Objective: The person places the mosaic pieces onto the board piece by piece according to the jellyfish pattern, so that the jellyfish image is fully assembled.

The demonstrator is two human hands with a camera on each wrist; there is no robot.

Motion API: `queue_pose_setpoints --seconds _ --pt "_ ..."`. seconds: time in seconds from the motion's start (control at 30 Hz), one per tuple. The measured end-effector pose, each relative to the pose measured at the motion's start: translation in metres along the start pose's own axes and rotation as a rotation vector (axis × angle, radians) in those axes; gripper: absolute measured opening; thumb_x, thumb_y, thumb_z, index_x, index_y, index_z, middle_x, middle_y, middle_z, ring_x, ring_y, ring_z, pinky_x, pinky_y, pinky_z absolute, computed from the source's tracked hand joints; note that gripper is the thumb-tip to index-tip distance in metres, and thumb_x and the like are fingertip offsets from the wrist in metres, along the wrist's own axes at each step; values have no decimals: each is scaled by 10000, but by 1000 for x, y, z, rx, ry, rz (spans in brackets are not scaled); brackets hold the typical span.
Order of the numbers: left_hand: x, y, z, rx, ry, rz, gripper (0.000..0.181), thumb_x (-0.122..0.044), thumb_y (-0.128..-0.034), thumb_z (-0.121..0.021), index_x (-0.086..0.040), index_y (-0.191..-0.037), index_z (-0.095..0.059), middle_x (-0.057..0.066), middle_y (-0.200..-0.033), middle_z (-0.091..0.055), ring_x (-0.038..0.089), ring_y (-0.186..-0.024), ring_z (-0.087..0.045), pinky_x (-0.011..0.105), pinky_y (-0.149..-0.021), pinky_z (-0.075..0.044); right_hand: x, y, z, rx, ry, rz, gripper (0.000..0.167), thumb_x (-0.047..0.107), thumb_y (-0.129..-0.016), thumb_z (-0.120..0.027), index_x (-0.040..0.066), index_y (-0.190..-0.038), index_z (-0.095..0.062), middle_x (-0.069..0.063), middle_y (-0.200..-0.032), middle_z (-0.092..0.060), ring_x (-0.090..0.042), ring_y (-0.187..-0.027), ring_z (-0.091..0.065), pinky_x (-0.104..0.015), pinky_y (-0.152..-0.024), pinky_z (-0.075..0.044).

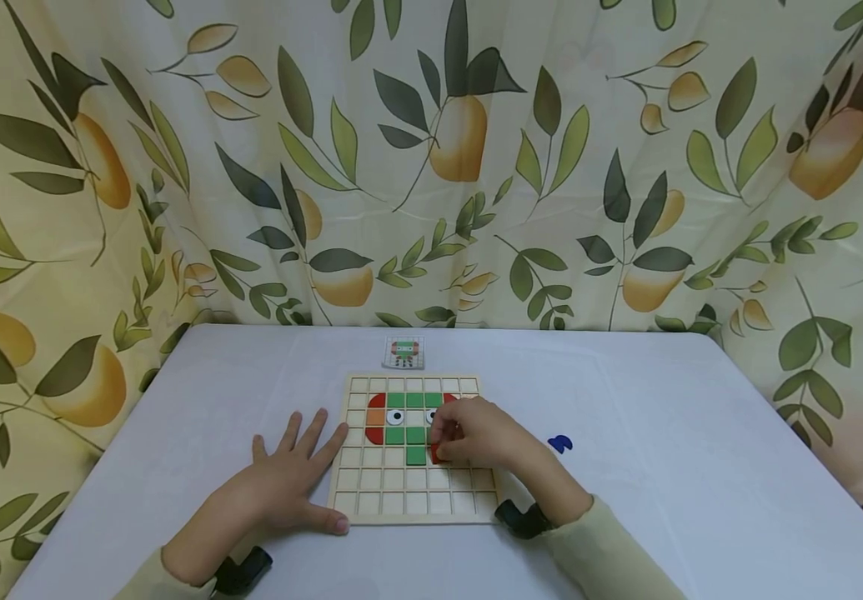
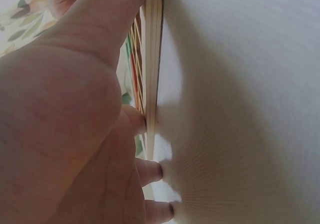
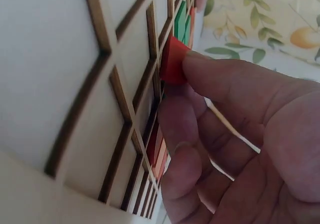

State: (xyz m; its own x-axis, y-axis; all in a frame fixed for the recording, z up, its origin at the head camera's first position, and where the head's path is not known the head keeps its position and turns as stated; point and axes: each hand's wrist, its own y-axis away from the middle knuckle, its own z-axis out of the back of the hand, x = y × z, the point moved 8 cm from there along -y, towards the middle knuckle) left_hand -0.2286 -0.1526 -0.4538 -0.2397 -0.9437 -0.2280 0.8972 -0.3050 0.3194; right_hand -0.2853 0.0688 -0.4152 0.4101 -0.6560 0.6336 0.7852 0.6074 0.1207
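A wooden grid board [image 1: 416, 518] lies on the table, with green, red and orange tiles and eye tiles in its upper cells. My right hand [image 1: 484, 432] is over the board's right half and pinches a red tile [image 3: 174, 60] between thumb and fingers. That tile is tilted at a cell right of the lowest green tile [image 1: 415, 455]. My left hand [image 1: 288, 475] is spread flat beside the board's left edge, its thumb and index finger touching the frame. The right hand hides part of the pattern on the right side.
A small picture card [image 1: 404, 352] with a coloured grid figure lies behind the board. Blue pieces [image 1: 560, 443] lie on the white tablecloth [image 1: 664, 433] to the right. A leaf-and-fruit patterned curtain [image 1: 431, 208] hangs behind the table.
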Motion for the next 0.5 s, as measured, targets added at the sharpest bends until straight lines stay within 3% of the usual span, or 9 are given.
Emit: queue_pose_setpoints --seconds 0.5 --pt "-1 0 1 -2 9 -1 1272 -822 -591 -725 -211 -1598 -245 166 -1674 -71 523 -1496 -11 874 -965 -38 9 0 -6 -56 146 10 103 104 -852 -770 171 -819 -698 104 -693 -603 -94 -660 -548 -282 -622 -466"
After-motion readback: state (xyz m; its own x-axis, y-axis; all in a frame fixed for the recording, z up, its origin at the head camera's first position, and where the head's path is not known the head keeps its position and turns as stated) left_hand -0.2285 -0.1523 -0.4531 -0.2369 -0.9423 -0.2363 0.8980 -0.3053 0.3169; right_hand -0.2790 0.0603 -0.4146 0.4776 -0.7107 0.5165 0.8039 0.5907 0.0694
